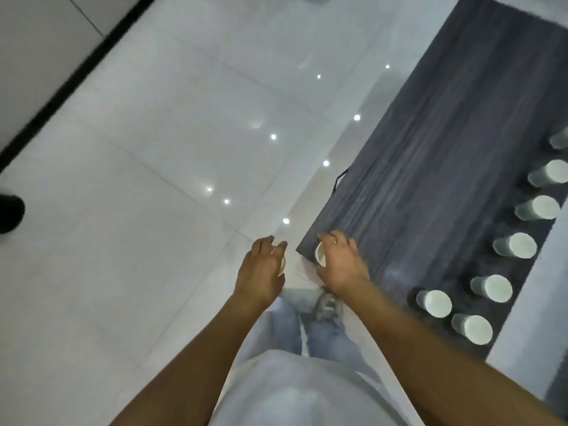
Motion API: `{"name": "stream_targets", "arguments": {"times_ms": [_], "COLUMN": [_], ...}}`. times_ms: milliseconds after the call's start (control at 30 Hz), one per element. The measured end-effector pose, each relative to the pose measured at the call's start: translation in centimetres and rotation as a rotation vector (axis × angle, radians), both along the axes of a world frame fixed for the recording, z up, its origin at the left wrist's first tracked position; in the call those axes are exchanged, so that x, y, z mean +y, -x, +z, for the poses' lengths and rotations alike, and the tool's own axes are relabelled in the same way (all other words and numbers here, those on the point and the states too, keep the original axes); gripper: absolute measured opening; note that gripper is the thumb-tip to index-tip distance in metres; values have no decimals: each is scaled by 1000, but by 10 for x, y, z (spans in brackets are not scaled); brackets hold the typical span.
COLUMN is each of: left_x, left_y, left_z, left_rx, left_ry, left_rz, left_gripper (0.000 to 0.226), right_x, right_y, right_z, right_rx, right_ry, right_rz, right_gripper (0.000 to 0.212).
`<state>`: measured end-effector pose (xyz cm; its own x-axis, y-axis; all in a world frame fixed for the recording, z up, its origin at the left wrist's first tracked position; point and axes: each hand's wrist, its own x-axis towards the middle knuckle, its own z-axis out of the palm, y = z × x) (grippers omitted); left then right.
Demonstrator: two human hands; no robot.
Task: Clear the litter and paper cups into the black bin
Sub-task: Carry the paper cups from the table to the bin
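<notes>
Above the glossy white floor point(153, 179), beside the dark table point(430, 164) where more paper cups point(434, 303) wait, the left hand point(261, 272) and right hand point(341, 262) each grip a cup; with no black bin in view, either light cup could be crushed or dropped.

L hand point(261, 269) hides most of cup point(282, 263), top cup point(560, 139) cropped

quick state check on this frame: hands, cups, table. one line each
left hand: curled round a paper cup, held over the floor
right hand: grips a second paper cup at the table corner
row of cups: seven in view, standing on the table, untouched
dark table: bare at the far end
black bin: not in view
</notes>
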<state>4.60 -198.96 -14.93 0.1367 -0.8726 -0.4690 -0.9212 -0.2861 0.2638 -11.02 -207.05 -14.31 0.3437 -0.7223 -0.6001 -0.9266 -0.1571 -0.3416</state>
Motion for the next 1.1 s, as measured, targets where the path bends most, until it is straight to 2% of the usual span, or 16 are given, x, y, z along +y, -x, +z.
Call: {"name": "stream_targets", "arguments": {"times_ms": [333, 667, 867, 1100], "left_x": [140, 301, 329, 322], "left_y": [-157, -353, -436, -566], "left_z": [39, 63, 71, 64], "left_rx": [19, -7, 10, -4], "left_ry": [36, -11, 23, 77], "left_rz": [530, 840, 960, 1064], "left_gripper": [64, 63, 64, 62], "right_x": [69, 189, 206, 189], "right_y": [-203, -448, -547, -690], "right_z": [37, 55, 59, 46], "right_rx": [-31, -130, -142, -100], "right_ry": [38, 84, 110, 105], "right_rz": [536, 887, 973, 1041], "right_gripper": [64, 68, 67, 69]}}
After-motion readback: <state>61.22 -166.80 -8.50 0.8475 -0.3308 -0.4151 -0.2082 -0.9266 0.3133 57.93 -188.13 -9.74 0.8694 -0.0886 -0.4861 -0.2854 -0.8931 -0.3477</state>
